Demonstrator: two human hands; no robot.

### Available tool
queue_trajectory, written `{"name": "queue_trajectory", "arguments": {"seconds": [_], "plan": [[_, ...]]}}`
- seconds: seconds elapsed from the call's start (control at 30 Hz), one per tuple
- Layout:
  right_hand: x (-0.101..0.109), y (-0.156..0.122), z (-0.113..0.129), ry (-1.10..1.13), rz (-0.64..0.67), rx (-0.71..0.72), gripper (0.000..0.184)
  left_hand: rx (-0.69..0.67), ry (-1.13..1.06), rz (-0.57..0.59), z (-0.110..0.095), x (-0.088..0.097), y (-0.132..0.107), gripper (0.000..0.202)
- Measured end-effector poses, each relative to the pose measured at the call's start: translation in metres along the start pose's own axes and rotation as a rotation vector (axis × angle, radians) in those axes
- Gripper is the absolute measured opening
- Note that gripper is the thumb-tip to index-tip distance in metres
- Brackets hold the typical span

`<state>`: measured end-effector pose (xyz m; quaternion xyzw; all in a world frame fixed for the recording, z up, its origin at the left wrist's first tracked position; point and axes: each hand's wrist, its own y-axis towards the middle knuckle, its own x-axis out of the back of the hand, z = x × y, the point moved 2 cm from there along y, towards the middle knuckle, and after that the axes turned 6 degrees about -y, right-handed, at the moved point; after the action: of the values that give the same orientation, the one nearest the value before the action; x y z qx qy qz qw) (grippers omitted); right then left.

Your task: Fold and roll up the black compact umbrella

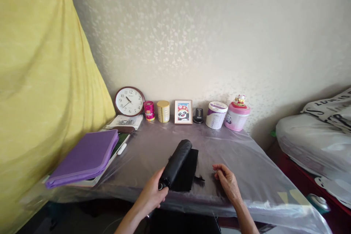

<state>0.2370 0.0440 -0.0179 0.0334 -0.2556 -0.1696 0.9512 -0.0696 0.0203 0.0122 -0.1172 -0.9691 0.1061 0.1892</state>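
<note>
A black rolled-up fabric case (pixel 178 161) lies slantwise on the table, with a flat flap (pixel 189 175) spread out to the right of the roll. From the flap's right side sticks a short black tie (pixel 199 178). My left hand (pixel 155 192) is closed around the near end of the roll, thumb on top, where a small ring-like opening shows. To the right of the flap and apart from it, my right hand (pixel 226 181) hovers over the table with loosely bent fingers and nothing visible in them.
A plastic-covered table (pixel 227 150) carries a purple folder (pixel 85 157) on books at left. Along the wall stand a clock (pixel 129 101), a pink tin (pixel 149 111), a yellow tin (pixel 163 112), a framed panda picture (pixel 183 112) and two tubs (pixel 216 117). A yellow curtain (pixel 49 80) hangs left.
</note>
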Motion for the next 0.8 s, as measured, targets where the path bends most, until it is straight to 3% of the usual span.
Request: {"name": "queue_trajectory", "arguments": {"seconds": [0.1,0.23,0.3,0.47,0.6,0.7,0.8], "plan": [[-0.001,-0.001,0.000,-0.007,0.010,-0.004,0.031,0.110,-0.024,-0.013,0.004,0.012,0.001,0.068],[0.000,-0.003,0.002,-0.051,0.004,0.016,0.030,-0.109,0.430,-0.287,0.004,0.023,-0.004,0.057],[0.000,-0.004,0.004,-0.060,-0.004,0.025,0.030,-0.178,0.650,-0.355,0.003,0.018,-0.008,0.053],[-0.001,-0.005,0.004,-0.045,-0.023,0.055,0.029,-0.229,0.955,-0.313,0.005,-0.002,-0.008,0.069],[-0.002,-0.004,0.001,-0.026,-0.014,0.069,0.028,-0.189,1.053,-0.263,0.008,0.000,0.001,0.089],[-0.002,-0.005,0.002,-0.021,-0.012,0.076,0.028,-0.124,1.035,-0.236,0.007,0.011,0.009,0.091],[0.000,-0.007,0.004,-0.015,-0.018,0.080,0.028,-0.075,0.829,-0.249,0.003,0.022,0.016,0.087]]}}
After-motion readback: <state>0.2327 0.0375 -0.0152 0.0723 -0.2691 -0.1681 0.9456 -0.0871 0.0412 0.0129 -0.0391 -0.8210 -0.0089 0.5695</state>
